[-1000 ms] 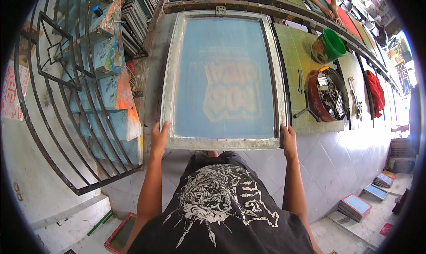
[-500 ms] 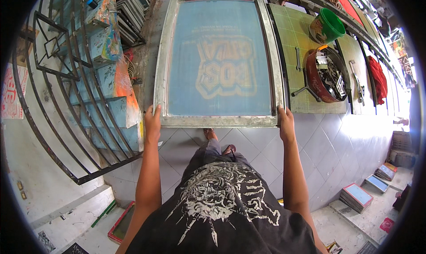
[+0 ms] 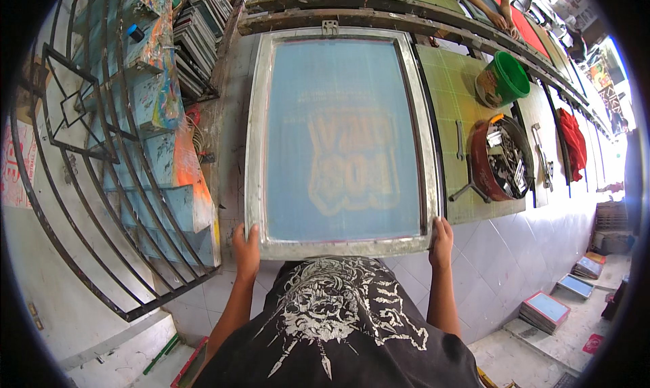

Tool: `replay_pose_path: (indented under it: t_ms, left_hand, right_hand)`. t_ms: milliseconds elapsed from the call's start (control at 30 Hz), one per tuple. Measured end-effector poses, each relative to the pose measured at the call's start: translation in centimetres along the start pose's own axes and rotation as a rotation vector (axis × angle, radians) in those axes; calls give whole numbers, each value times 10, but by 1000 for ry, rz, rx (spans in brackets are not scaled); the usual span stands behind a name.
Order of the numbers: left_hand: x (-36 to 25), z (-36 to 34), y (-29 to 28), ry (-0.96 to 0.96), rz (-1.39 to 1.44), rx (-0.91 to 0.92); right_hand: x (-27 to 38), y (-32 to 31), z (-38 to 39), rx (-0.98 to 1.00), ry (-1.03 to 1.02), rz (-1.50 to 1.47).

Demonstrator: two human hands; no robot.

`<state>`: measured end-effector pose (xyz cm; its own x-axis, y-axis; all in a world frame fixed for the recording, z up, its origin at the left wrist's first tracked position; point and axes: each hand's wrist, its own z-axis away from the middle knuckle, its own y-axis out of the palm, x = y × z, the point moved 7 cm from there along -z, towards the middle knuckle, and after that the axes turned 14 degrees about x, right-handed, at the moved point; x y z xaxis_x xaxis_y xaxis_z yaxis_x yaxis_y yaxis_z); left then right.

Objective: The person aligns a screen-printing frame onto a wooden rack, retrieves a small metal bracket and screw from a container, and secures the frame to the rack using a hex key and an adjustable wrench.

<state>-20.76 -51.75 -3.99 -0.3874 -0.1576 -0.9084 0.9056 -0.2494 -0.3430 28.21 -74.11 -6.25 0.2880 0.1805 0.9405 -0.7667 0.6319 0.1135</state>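
A large screen printing frame [image 3: 332, 249] lies in front of me, with blue mesh and a pale lettered stencil in its middle. My left hand [image 3: 246, 249] grips its near left corner, thumb and fingers closed round the metal edge. At the near right corner my right hand [image 3: 441, 242] holds the frame the same way. A small metal hinge clamp [image 3: 330, 28] sits at the frame's far edge, against a dark rail. The surface beneath the frame is hidden.
Right of the frame, a green board [image 3: 450, 83] carries a green bucket [image 3: 509, 80], a wrench [image 3: 460, 141] and a round red tin [image 3: 484, 161] of metal parts. Black metal bars [image 3: 88, 151] stand at left. Another person's hands [image 3: 504, 24] work at the far right.
The frame's near edge and both my hands appear lower in the picture, closer to my body. More of the rail and another screen beyond it shows. Both hands keep their hold.
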Motion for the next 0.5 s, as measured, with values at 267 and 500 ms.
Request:
replay_pose_path:
  t_ms: [267, 500]
  left_hand:
    - [-7, 6, 2, -83, 18, 19]
    - [13, 11, -11, -92, -54, 11]
  right_hand:
    - [-1, 2, 8, -81, 56, -114]
    - [-17, 0, 10, -81, 80, -81]
